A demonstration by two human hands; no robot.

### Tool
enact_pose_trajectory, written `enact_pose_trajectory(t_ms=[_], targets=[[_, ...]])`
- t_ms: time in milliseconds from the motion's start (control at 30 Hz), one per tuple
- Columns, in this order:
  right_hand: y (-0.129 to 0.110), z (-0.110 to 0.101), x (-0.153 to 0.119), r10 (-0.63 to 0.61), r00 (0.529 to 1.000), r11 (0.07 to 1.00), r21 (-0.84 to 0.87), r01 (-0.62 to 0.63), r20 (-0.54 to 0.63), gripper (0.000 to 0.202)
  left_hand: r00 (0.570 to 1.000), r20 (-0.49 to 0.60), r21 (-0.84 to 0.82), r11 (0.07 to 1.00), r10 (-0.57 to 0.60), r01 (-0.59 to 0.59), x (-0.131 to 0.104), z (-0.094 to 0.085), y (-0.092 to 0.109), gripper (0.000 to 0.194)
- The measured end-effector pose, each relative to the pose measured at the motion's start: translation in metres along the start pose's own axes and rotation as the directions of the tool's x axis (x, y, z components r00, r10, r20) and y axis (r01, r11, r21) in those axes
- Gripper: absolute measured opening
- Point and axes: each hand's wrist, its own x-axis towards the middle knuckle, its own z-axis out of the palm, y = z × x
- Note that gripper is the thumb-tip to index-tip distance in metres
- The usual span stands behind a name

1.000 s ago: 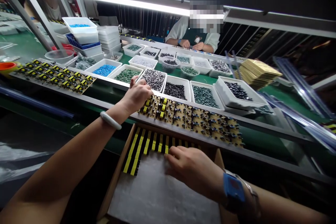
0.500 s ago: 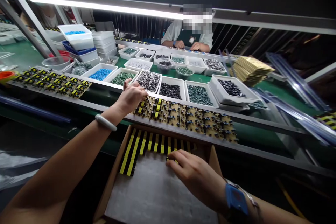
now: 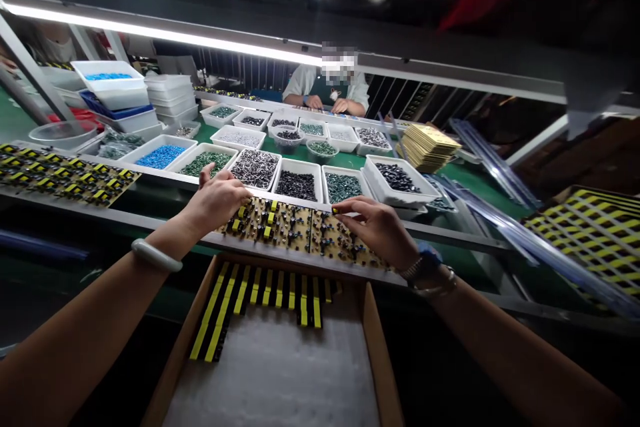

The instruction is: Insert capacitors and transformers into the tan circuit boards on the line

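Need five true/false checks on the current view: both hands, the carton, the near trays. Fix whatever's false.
1. The right hand pinches a small yellow part. True.
2. The left hand is inside the carton. False: it is beyond the carton, at the left end of the circuit boards.
3. Yellow-and-black rows fill the whole carton. False: they cover only its far part and left side.
4. Blue components lie left of the green components in the near row. True.
5. The pale bangle is on the right wrist. False: it is on the left.
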Motion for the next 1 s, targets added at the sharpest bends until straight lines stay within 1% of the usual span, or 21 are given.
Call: enact_pose_trajectory(t_ms=[67,100,167,200,233,333,400,500,667,900,1000], targets=[[0.007,0.0,0.002,0.001,0.998,0.998,-0.069,0.003,0.057,0.014,1.0,-0.029,0.014,1.0,-0.01,0.011,0.002,-0.005,0.013,0.031],[0.009,0.001,0.003,0.003,0.996,0.995,-0.096,0.006,0.085,0.013,0.999,-0.04,0.016,1.0,-0.003,0.004,0.003,-0.007,0.021,0.038],[0.01,0.002,0.004,0.001,0.991,0.991,-0.134,0.017,0.134,0.014,0.998,-0.036,0.003,0.999,0.049,-0.049,0.006,-0.009,0.041,0.055],[0.01,0.003,0.005,0.001,0.988,0.987,-0.158,0.024,0.156,0.014,0.996,-0.015,-0.004,0.996,0.084,-0.084,0.008,-0.009,0.051,0.062],[0.009,0.004,0.006,0.002,0.984,0.983,-0.182,0.031,0.178,0.015,0.994,0.001,-0.004,0.994,0.108,-0.108,0.009,-0.007,0.06,0.065],[0.006,0.004,0.01,0.008,0.974,0.968,-0.245,0.05,0.228,0.015,0.991,0.049,0.012,0.992,0.125,-0.126,0.013,0.0,0.076,0.059],[0.004,0.004,0.012,0.012,0.968,0.959,-0.276,0.059,0.251,0.016,0.991,0.076,0.014,0.994,0.111,-0.112,0.013,0.004,0.078,0.055],[0.002,0.004,0.013,0.027,0.964,0.946,-0.317,0.061,0.266,0.014,0.991,0.098,-0.001,0.996,0.093,-0.093,0.013,0.006,0.077,0.055],[0.0,0.005,0.017,0.049,0.955,0.93,-0.363,0.063,0.292,0.012,0.992,0.107,-0.032,0.997,0.073,-0.07,0.01,0.005,0.076,0.054],[-0.003,0.009,0.021,0.057,0.943,0.909,-0.407,0.086,0.327,0.009,0.993,0.101,-0.002,0.998,0.066,-0.066,0.01,0.005,0.078,0.053],[-0.002,0.007,0.022,0.045,0.941,0.909,-0.405,0.1,0.334,0.006,0.992,0.115,-0.012,0.998,0.061,-0.06,0.01,0.004,0.077,0.053]])
